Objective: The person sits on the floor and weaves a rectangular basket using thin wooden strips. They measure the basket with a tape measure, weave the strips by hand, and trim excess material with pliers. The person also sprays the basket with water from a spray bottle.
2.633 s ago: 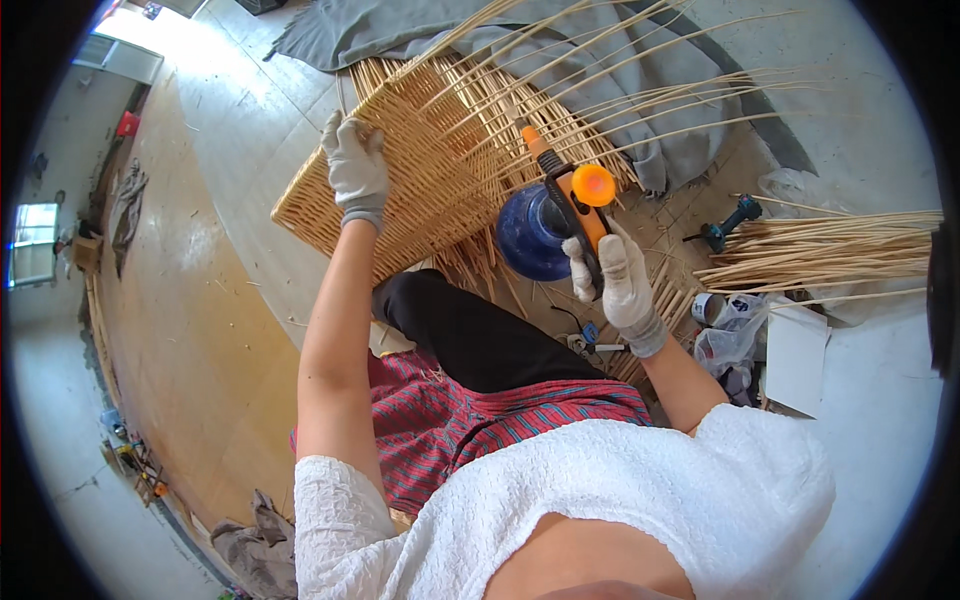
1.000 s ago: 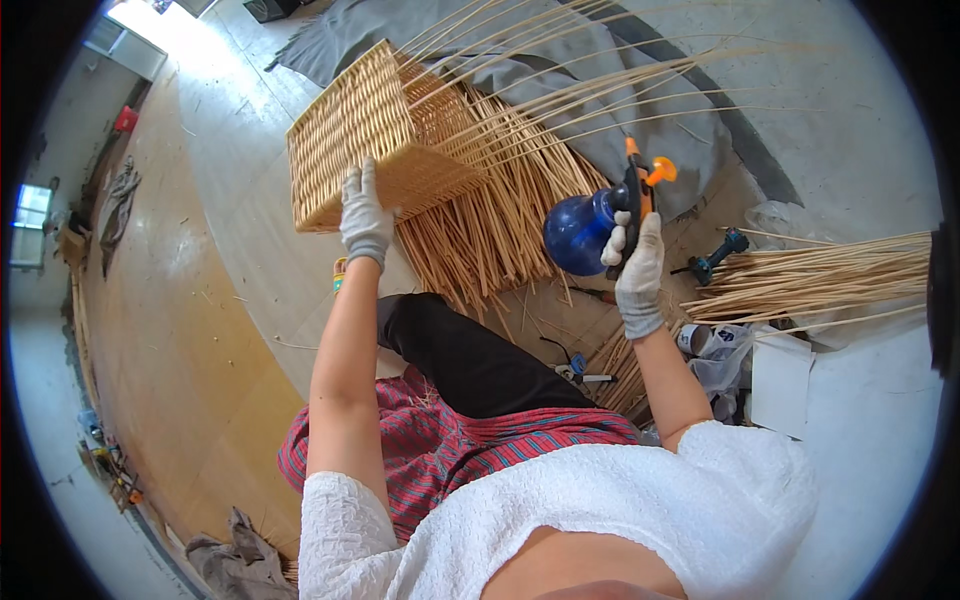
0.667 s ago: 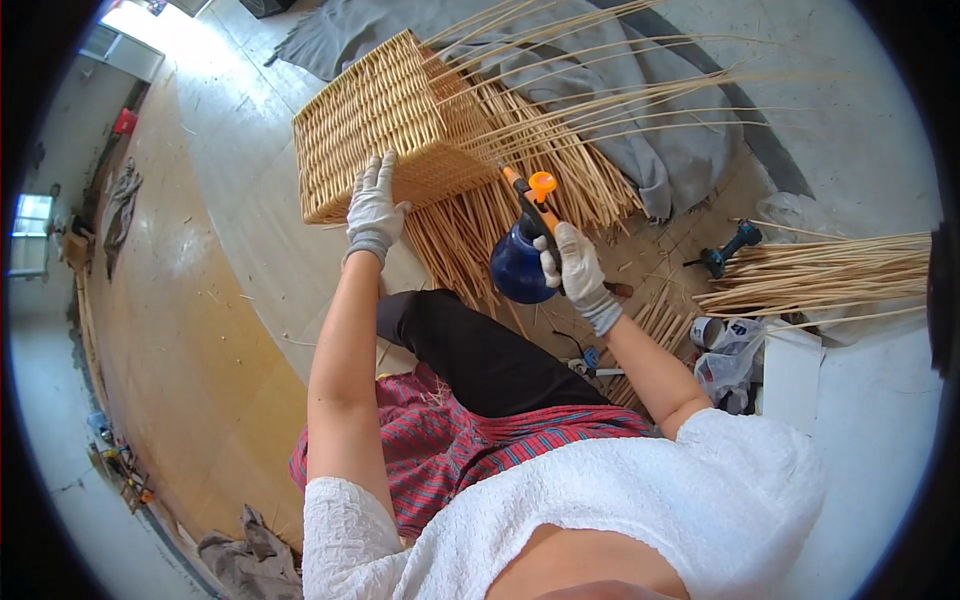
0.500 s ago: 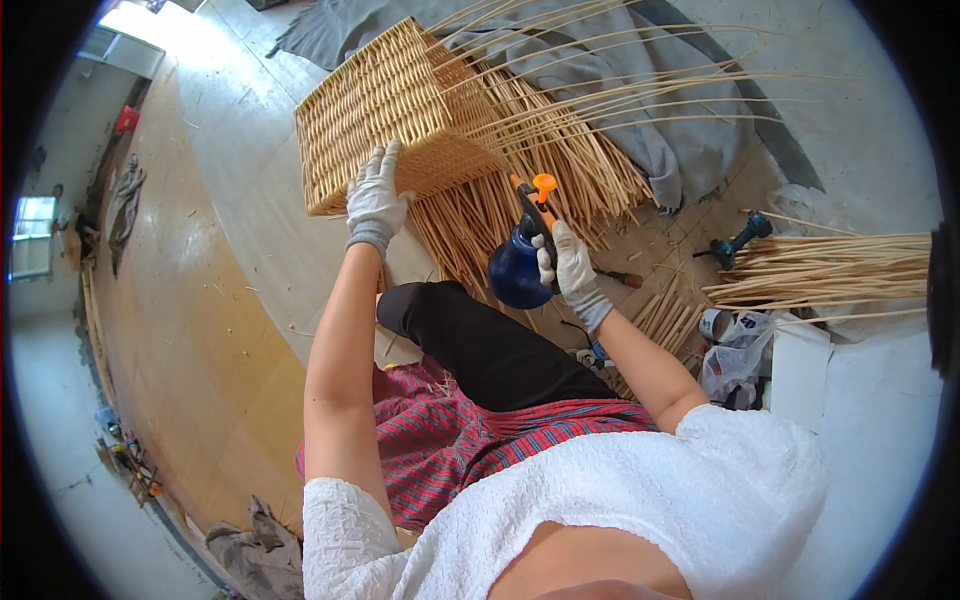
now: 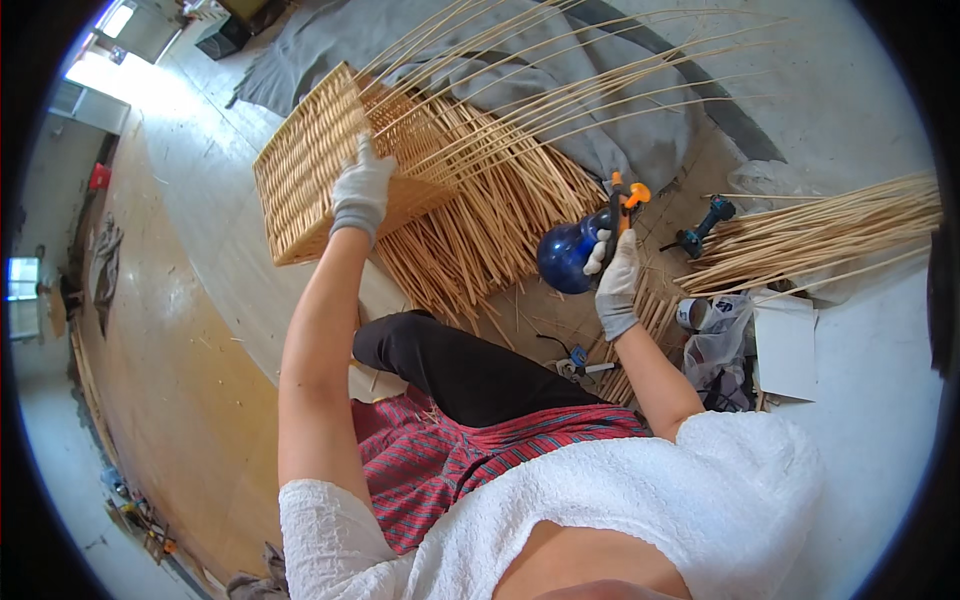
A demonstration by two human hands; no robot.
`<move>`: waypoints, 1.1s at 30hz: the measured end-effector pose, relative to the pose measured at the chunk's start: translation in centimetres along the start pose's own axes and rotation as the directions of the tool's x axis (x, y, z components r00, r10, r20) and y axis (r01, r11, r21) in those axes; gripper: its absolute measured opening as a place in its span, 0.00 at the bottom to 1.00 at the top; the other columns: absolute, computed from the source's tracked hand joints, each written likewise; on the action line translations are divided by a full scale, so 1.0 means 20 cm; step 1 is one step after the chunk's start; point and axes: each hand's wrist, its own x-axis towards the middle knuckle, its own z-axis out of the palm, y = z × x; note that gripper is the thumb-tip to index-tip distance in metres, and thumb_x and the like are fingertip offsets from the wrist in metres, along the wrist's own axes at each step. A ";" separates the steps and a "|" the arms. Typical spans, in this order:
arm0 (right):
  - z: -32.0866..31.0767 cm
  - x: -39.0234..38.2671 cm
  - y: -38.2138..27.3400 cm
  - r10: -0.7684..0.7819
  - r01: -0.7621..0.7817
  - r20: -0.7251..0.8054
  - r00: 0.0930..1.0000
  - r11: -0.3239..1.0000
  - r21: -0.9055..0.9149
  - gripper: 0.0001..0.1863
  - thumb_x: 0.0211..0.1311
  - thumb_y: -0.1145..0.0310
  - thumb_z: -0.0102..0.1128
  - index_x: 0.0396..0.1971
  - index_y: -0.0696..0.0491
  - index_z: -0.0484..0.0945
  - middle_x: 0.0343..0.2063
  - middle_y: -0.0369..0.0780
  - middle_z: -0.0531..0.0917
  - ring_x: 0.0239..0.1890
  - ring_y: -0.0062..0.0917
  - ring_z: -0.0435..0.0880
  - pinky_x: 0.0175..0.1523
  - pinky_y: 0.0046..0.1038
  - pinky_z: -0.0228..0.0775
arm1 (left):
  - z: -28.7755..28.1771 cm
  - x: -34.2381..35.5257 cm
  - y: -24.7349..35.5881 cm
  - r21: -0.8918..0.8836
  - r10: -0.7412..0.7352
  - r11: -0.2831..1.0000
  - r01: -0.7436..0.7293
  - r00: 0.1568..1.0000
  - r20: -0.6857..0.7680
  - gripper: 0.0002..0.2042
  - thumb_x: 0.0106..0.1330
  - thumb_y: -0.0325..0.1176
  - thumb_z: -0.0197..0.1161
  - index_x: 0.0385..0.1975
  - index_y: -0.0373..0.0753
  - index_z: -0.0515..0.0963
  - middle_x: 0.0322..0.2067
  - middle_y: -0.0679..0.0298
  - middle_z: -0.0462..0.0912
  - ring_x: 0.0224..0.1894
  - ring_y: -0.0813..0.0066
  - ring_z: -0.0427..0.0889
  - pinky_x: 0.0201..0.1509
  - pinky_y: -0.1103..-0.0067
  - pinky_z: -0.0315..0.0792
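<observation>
My left hand [image 5: 362, 192], in a white glove, is closed on the edge of a tilted, box-shaped wicker basket [image 5: 305, 165], one finger stretched along the weave. Long unwoven rods [image 5: 520, 110] fan out from the basket to the right. My gloved right hand [image 5: 617, 285] is wrapped round the neck of a dark blue spray bottle [image 5: 568, 255] with an orange-and-black sprayer head, held to the right of the basket. The hand partly hides the bottle's handle. Under and beside the basket lies a thick bundle of peeled rods [image 5: 470, 250].
A grey cloth [image 5: 640, 130] spreads behind the basket. To the right are a cordless drill [image 5: 703, 228], another rod bundle [image 5: 820, 235], a plastic bag [image 5: 715, 350] and a white board [image 5: 785, 345]. A tape measure [image 5: 577, 355] lies near my knee.
My right hand has carried the spray bottle to the right, away from the basket. My left hand has gone from lying flat on the weave to gripping its edge. The whole view has shifted.
</observation>
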 end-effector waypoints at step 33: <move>0.38 -0.44 -0.67 -0.011 0.031 0.353 0.936 0.998 -0.051 0.28 0.79 0.43 0.45 0.40 0.56 0.77 0.19 0.31 0.74 0.15 0.16 0.68 0.20 0.20 0.63 | 0.27 -0.71 0.05 -0.446 0.092 0.865 0.230 0.801 0.591 0.45 0.62 0.43 0.71 0.78 0.50 0.51 0.75 0.48 0.57 0.76 0.51 0.58 0.77 0.67 0.59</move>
